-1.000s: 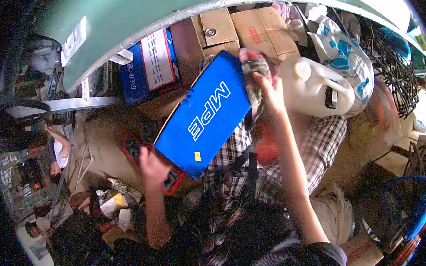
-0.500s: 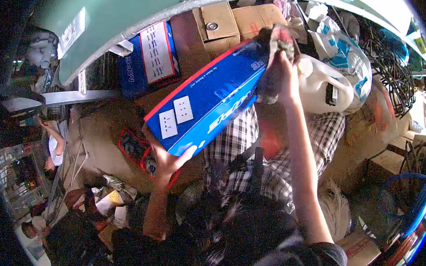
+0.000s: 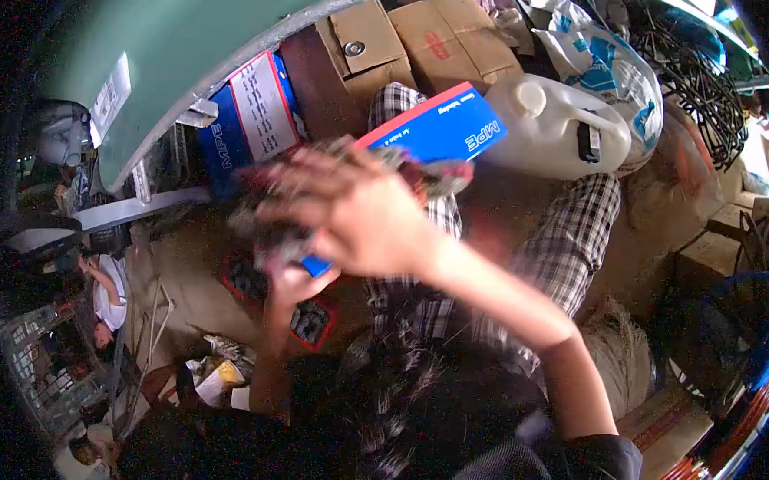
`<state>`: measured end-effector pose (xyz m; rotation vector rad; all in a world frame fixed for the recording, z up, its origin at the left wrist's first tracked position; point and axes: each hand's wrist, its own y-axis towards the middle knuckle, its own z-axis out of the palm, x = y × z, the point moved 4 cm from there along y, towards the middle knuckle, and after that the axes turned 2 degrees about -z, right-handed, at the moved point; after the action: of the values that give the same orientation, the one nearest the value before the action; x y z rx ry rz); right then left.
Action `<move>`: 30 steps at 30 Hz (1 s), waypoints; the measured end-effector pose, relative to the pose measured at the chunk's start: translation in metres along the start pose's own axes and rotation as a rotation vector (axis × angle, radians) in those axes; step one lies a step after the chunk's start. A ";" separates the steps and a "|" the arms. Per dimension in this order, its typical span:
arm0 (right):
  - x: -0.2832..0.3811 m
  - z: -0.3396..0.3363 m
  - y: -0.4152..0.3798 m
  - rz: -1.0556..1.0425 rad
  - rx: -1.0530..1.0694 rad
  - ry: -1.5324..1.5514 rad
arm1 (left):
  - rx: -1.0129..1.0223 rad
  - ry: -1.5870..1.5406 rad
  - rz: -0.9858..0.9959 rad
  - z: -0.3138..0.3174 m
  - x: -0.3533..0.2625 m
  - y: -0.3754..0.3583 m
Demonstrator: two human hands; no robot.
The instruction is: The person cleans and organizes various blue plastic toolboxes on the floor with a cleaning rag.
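Observation:
A long blue box (image 3: 438, 125) with a red edge and white MPE lettering lies tilted across my lap. My left hand (image 3: 293, 286) is closed on its lower left end, thumb on a blue corner. Across that same end my right hand (image 3: 372, 222) presses a dark, reddish-grey rag (image 3: 269, 208) against the box. Motion blurs the right fingers and the rag, which together hide most of the box's left half. Only the upper right end shows plainly.
Ahead are cardboard boxes (image 3: 451, 44), another blue MPE box (image 3: 216, 140) and a white jug (image 3: 546, 135). A green panel (image 3: 213, 22) with a metal rim hangs overhead at left. Red-edged trays (image 3: 312, 321) lie on the floor. Another person (image 3: 108, 291) is at far left.
My right hand has swept the rag from the box's upper right end to its lower left end. The left hand keeps holding that lower end.

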<state>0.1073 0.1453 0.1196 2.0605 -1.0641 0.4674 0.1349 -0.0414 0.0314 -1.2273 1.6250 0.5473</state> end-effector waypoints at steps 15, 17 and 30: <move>-0.213 -0.002 -0.119 0.911 -0.653 1.330 | -0.071 -0.267 -0.116 -0.030 0.037 0.041; -0.210 0.009 -0.123 0.926 -0.441 1.224 | -0.221 -0.562 -0.267 -0.026 0.042 0.046; -0.083 0.037 -0.089 0.642 -0.543 0.630 | -0.351 -1.297 -0.718 0.112 -0.046 -0.012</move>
<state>0.1305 0.1942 0.0045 0.9641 -1.2510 0.9451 0.1945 0.0647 0.0290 -1.1614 -0.0124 0.8903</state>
